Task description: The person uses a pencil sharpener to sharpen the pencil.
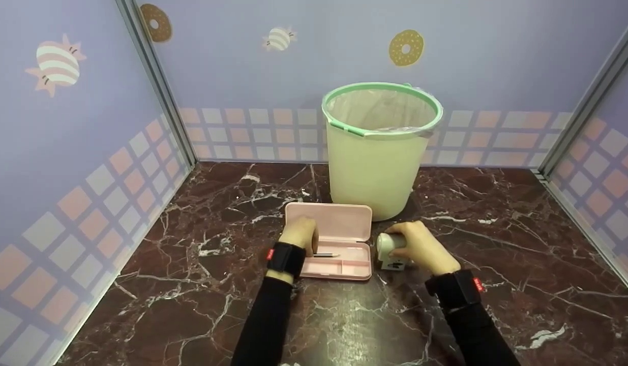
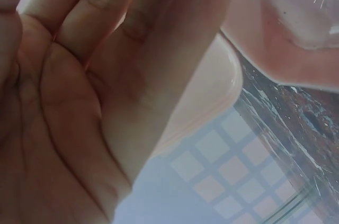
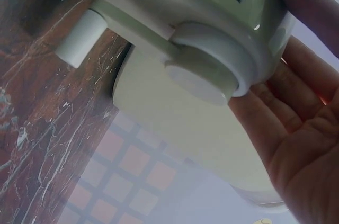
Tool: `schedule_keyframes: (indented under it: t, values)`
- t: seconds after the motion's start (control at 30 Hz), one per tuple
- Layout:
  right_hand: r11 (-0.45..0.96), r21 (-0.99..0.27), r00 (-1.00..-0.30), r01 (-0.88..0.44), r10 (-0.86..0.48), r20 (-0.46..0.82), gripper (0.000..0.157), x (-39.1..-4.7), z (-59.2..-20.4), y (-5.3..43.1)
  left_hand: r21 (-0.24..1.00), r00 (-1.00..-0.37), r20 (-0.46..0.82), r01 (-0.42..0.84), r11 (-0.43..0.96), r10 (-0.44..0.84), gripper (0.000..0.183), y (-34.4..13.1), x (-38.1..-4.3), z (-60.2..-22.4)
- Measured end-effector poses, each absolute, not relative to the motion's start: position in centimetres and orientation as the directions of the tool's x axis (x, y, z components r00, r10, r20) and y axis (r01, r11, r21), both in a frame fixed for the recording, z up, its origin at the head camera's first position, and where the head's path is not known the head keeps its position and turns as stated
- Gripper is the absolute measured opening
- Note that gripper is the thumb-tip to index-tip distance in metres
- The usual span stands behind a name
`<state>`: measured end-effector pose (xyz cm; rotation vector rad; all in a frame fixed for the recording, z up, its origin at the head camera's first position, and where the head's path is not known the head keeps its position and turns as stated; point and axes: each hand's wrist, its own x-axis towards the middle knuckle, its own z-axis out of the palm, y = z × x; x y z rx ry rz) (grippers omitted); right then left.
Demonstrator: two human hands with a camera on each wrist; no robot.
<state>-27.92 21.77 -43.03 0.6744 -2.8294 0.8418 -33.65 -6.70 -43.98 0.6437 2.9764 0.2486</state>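
Note:
An opened pink pencil case (image 1: 357, 271) lies on the marble-patterned surface, its lid (image 1: 344, 218) tilted up at the back. My left hand (image 1: 299, 236) reaches down into its left side. Beside those fingers lies a pencil (image 1: 324, 255), its pale tip toward the right and its other end hidden behind the hand. In the left wrist view the fingers (image 2: 159, 65) run out of the frame, so I cannot tell whether they pinch the pencil. Just right of the case, my right hand (image 1: 418, 246) grips a pale green crank pencil sharpener (image 3: 212, 1), whose crank handle (image 3: 82, 38) shows in the right wrist view.
A tall pale green bin (image 1: 375, 168) with a green rim and a clear liner stands right behind the case and sharpener. Patterned walls (image 1: 242, 66) enclose the surface at the back and both sides.

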Motion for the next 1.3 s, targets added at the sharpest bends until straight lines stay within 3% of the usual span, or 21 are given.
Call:
schedule_keyframes:
  t: [0.8, 0.97, 1.2, 1.3]
  values:
    - [0.74, -0.481, -0.883, -0.469, -0.396, 0.252, 0.039, -27.9, -43.0, 21.7, 0.248, -0.931, -0.045, 0.341, 0.907, 0.363, 0.019, -7.4, -33.3, -42.2]
    - [0.74, -0.478, -0.881, -0.474, -0.398, 0.257, 0.04, -28.0, -43.1, 21.8, 0.263, -0.93, 0.016, 0.357, 0.896, 0.366, 0.019, -7.3, -33.2, -41.6]
    - [0.734, -0.483, -0.879, -0.477, -0.398, 0.264, 0.039, -27.9, -43.2, 21.9, 0.333, -0.865, 0.029, 0.481, 0.811, 0.501, 0.019, -6.7, -33.3, -41.3]
    - [0.74, -0.475, -0.879, -0.477, -0.4, 0.26, 0.038, -27.9, -43.1, 21.9, 0.307, -0.882, 0.032, 0.456, 0.836, 0.469, 0.016, -6.7, -33.3, -41.6]
